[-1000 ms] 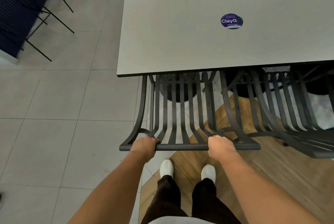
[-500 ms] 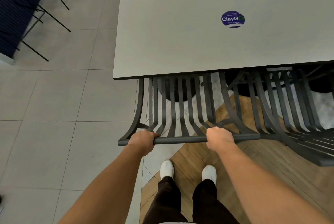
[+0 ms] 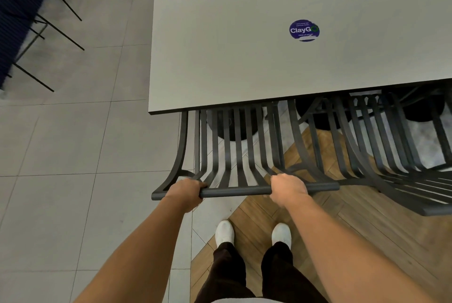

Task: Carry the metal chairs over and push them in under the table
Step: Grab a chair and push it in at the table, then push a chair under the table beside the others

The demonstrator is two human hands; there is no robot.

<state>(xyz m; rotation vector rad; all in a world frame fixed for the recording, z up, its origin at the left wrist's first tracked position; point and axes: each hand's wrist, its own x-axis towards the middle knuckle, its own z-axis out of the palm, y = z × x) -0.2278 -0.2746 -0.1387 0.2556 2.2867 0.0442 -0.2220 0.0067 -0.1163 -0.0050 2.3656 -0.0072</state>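
Head view: both hands, the left hand (image 3: 185, 191) and the right hand (image 3: 288, 186), curl round the top rail of the metal chair (image 3: 234, 155), whose seat is already under the bench (image 3: 220, 58). Pushing on could knock it into the neighbouring chair (image 3: 381, 146) or the pedestal base (image 3: 232, 126). No containers in sight.

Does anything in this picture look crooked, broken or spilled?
Nothing is spilled or visibly broken. The only flaw is the round blue sticker on the table: its lower edge looks torn and peeling. The left hand and right hand grip the chair squarely by its top rail.
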